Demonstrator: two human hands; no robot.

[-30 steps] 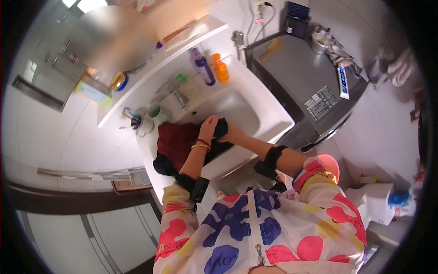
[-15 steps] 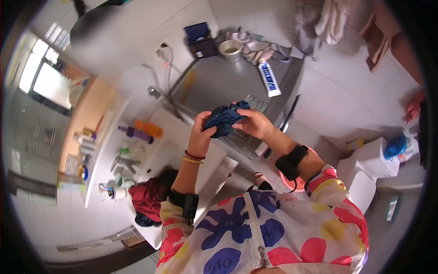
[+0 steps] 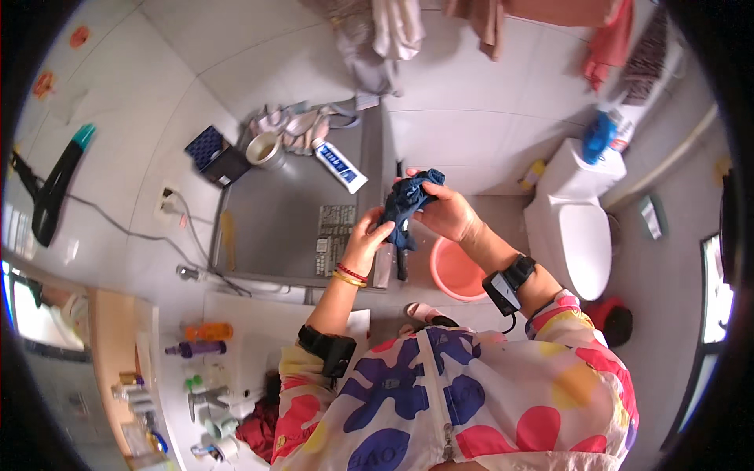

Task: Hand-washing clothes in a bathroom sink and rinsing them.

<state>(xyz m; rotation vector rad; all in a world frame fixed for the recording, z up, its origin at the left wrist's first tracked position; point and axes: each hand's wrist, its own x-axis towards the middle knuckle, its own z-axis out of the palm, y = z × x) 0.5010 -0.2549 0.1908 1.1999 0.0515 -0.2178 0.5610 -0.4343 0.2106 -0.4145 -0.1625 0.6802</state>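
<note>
A bunched dark blue cloth (image 3: pixel 405 206) is held up in front of me between both hands, its loose end hanging down. My left hand (image 3: pixel 366 240), with red and yellow bands at the wrist, is closed on its lower left side. My right hand (image 3: pixel 451 213) grips the upper right part, thumb on top. Folds hide the kind of garment and some of the fingertips. Below and slightly right of the cloth, a pink basin (image 3: pixel 457 273) stands on the floor.
A grey washing machine lid (image 3: pixel 275 212) bears a toothpaste tube (image 3: pixel 341 166), a metal pot (image 3: pixel 265 149) and a dark box (image 3: pixel 216 155). A white toilet (image 3: pixel 581 243) stands right. Bottles, a faucet (image 3: pixel 209 399) and dark red clothes (image 3: pixel 258 430) are at the sink, lower left.
My view has swung to the right, bringing the toilet and the pink basin further in. Both hands still hold the cloth, which has moved from over the machine's front toward the basin.
</note>
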